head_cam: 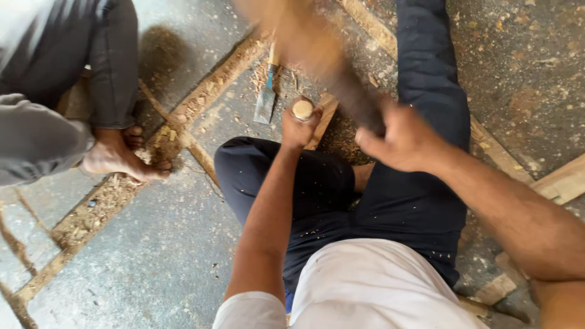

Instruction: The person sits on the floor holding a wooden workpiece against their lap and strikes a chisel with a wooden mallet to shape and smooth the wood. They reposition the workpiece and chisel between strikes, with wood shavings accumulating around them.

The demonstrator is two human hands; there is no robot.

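Your left hand (298, 129) grips one round-topped wooden chisel handle (303, 109); your right hand (399, 139) clutches one blurred wooden mallet (317, 49). One flat blue-handled chisel (267, 97) lies farther left.

spare chisel (266, 97) left of left hand (298, 127)

Rough wooden mallet (317, 55) (blurred); dusty concrete floor (152, 256).

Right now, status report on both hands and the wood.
Left hand fisted round chisel handle. Right hand gripping blurred mallet. Spare chisel on floor; another person's foot on wooden strip.
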